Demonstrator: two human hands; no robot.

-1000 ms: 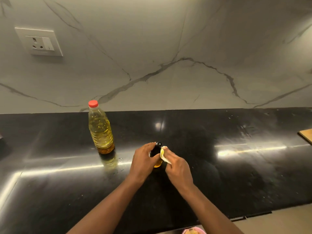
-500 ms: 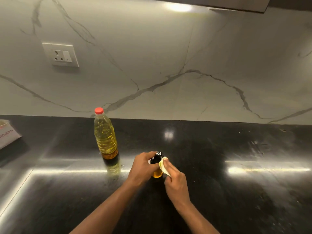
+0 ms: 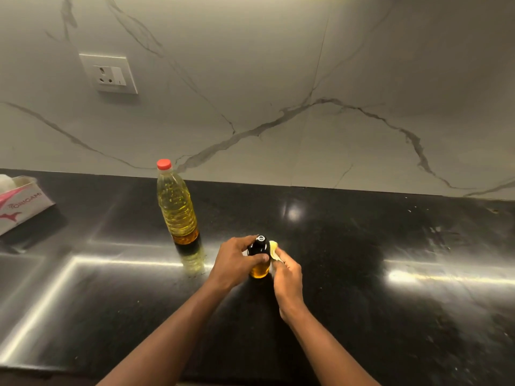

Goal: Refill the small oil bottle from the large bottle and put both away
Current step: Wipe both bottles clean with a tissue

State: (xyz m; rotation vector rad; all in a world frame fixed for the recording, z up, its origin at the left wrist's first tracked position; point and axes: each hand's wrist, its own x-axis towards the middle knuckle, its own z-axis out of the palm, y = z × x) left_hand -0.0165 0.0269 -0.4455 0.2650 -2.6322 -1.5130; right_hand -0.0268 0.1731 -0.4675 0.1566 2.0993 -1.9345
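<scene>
Small oil bottle (image 3: 259, 259) gripped between both hands, apparently upright.

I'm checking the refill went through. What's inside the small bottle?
Amber oil shows in the small bottle near its base. The left hand wraps the middle, so the fill level is hidden. A black cap sits on top.

The left hand (image 3: 237, 260) covers most of the small bottle (image 3: 259, 270), the tissue box (image 3: 21, 203) is cut off at the left edge, and the cloth (image 3: 274, 253) is mostly hidden too.
</scene>
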